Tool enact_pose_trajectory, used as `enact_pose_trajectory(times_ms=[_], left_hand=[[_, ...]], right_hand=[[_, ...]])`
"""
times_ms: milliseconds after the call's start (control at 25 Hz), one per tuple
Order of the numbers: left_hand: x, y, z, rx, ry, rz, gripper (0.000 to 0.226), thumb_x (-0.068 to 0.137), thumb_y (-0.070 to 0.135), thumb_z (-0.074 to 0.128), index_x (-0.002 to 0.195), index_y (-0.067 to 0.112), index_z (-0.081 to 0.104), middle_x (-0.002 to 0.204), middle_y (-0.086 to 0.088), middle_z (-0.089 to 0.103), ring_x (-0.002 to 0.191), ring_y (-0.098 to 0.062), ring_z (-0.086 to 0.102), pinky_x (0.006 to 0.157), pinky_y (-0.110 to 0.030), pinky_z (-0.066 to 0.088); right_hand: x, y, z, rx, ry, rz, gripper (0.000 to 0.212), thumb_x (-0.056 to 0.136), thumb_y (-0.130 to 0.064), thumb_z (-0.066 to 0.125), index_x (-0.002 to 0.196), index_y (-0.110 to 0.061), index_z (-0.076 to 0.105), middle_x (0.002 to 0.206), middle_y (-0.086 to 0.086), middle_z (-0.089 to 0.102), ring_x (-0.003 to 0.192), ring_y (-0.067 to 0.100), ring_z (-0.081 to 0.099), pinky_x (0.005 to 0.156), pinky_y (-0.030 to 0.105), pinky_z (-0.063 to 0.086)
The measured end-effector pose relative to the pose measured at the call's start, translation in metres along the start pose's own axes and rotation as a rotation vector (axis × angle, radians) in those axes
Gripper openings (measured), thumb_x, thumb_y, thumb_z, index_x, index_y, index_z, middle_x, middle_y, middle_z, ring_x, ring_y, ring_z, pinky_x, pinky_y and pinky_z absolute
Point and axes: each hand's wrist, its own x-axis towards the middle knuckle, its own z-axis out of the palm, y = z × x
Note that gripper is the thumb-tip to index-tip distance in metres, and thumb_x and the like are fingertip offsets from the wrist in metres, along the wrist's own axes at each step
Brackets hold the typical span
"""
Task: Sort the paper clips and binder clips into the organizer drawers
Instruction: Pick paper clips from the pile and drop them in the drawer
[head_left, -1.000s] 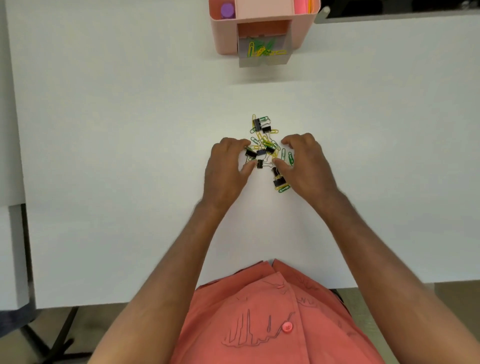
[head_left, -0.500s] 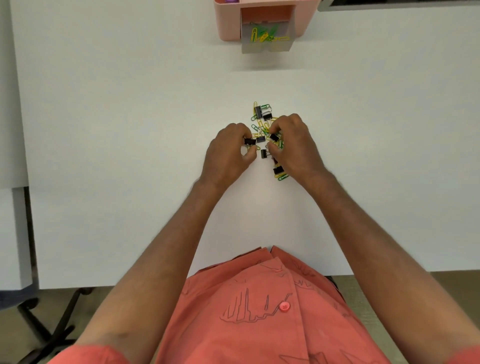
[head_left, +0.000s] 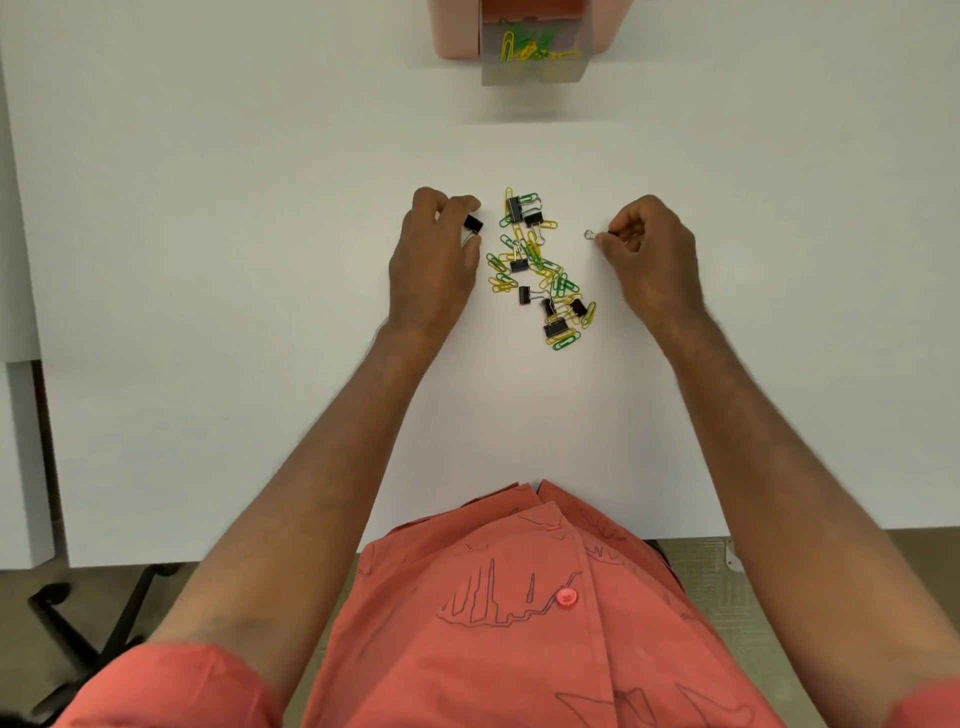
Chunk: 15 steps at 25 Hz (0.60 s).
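A pile of green and yellow paper clips (head_left: 540, 270) mixed with several black binder clips (head_left: 555, 328) lies on the white table. My left hand (head_left: 434, 265) is left of the pile, pinching a black binder clip (head_left: 472, 224) between thumb and fingers. To the right of the pile, my right hand (head_left: 652, 249) is closed around another binder clip; only its silver wire handle (head_left: 589, 235) shows. At the far edge stands the pink organizer (head_left: 454, 31) with its clear drawer (head_left: 535, 70) pulled out, holding green and yellow paper clips.
The white table (head_left: 208, 260) spreads wide on both sides. Its near edge runs just in front of my orange shirt. A second white surface (head_left: 21, 441) adjoins at the left, with a black chair base (head_left: 78, 623) on the floor below.
Both hands have pulled apart from the pile, left hand going left and right hand going right, each carrying a binder clip. The view has tilted down, so the organizer sits higher in the frame.
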Motion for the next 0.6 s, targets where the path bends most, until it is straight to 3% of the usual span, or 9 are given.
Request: enact_pose_trajectory(times_ms=[160,400,600], left_hand=[[-0.023,0.008,0.009,-0.040,-0.024,0.101,0.032,0.094,0.013,0.063,0.126,0.015,0.060,0.124,-0.007,0.055,0.111,-0.024,0.057,0.083,-0.038,0.055],[-0.040,0.013,0.022,0.042,-0.135,0.096,0.050,0.091,0.013,0.072,0.138,0.009,0.053,0.129,-0.010,0.054,0.116,-0.027,0.053,0.092,-0.037,0.052],[-0.028,0.017,0.020,0.068,-0.150,0.069,0.029,0.096,0.014,0.066,0.124,0.009,0.062,0.119,-0.011,0.060,0.107,-0.026,0.058,0.085,-0.039,0.053]], right_hand=[[-0.019,-0.002,0.008,-0.101,0.044,-0.142,0.021,0.093,-0.022,0.070,0.110,-0.018,0.058,0.118,-0.002,0.050,0.086,0.010,0.057,0.075,0.022,0.047],[-0.045,-0.015,0.030,-0.300,-0.181,-0.256,0.039,0.093,-0.021,0.071,0.131,-0.017,0.062,0.127,0.006,0.053,0.116,0.025,0.055,0.091,0.038,0.051],[-0.040,-0.022,0.036,-0.328,-0.146,-0.239,0.025,0.094,-0.012,0.069,0.118,-0.014,0.068,0.118,0.007,0.057,0.108,0.026,0.058,0.084,0.040,0.053]])
